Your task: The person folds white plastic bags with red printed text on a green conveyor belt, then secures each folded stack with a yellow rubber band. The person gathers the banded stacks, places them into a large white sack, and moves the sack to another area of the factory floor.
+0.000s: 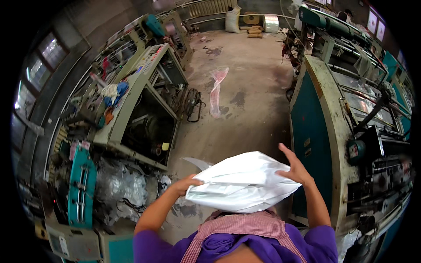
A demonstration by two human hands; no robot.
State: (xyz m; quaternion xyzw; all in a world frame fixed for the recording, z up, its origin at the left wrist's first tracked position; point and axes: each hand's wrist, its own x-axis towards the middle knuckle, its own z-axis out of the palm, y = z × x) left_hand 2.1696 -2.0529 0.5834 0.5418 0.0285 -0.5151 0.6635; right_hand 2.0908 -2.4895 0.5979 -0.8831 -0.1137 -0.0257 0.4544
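Note:
A thick stack of white plastic bags (243,182) is held in front of my chest, above a checked pink apron. My left hand (186,184) grips the stack's left end with the fingers curled under it. My right hand (294,168) presses against the stack's right end, fingers spread and partly raised. Both purple sleeves come in from the bottom edge.
A teal and cream bag-making machine (315,131) stands close on my right. Another machine (140,109) with cloths on top is on the left, with clear plastic scrap (118,186) heaped at its foot. A pinkish plastic strip (215,92) lies on the concrete floor ahead.

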